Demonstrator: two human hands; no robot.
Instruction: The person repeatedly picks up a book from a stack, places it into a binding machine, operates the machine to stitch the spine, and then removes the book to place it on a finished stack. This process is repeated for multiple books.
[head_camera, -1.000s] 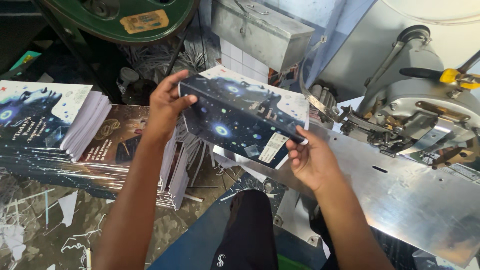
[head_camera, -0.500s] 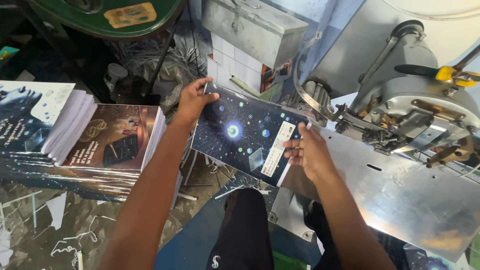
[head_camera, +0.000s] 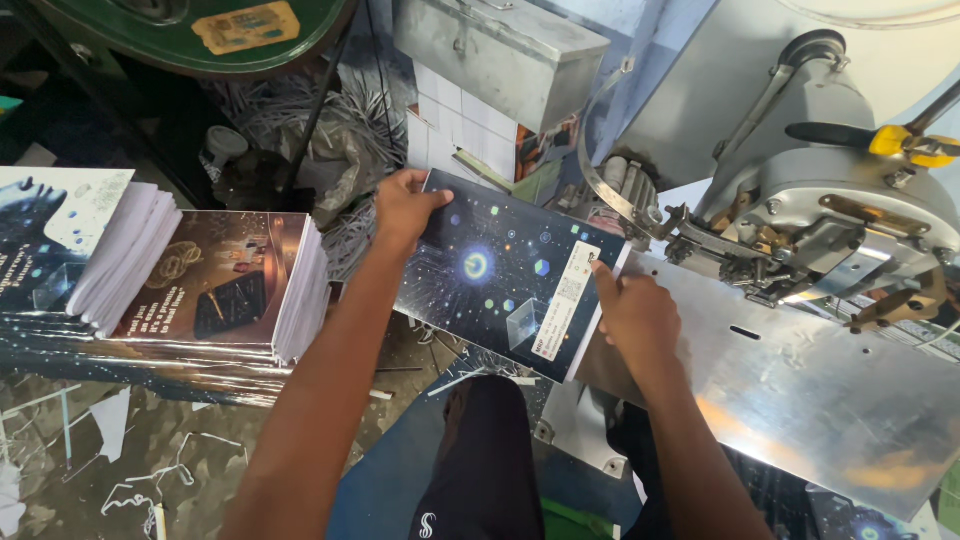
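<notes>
The dark booklet (head_camera: 505, 285), its cover printed with stars and a glowing ring, lies tilted across the left edge of the machine's steel plate (head_camera: 800, 390), with its left part hanging out over the gap above the person's knee. The left hand (head_camera: 408, 205) pinches the booklet's far left corner, thumb on top and fingers curled under. The right hand (head_camera: 635, 315) lies on the white label strip along the booklet's right edge, forefinger stretched out and pointing up the strip, the other fingers bent; whether they grip the edge or merely press it down cannot be told from this angle.

By the look of it the booklet is being lined up on the plate and fed toward the machine head (head_camera: 830, 220), whose curved metal guide (head_camera: 610, 190) sits just beyond the booklet's far right corner. The next move would call for squaring the booklet's spine to the plate's edge and keeping both hands flat and clear of the head.

To the left, well apart, stand two stacks of the same sort of booklet: a brown-covered stack (head_camera: 230, 290) and a paler stack (head_camera: 80, 245) at the frame's left edge. Paper trimmings (head_camera: 110, 430) litter the floor below, and a grey metal box (head_camera: 500, 55) sits behind the booklet.
</notes>
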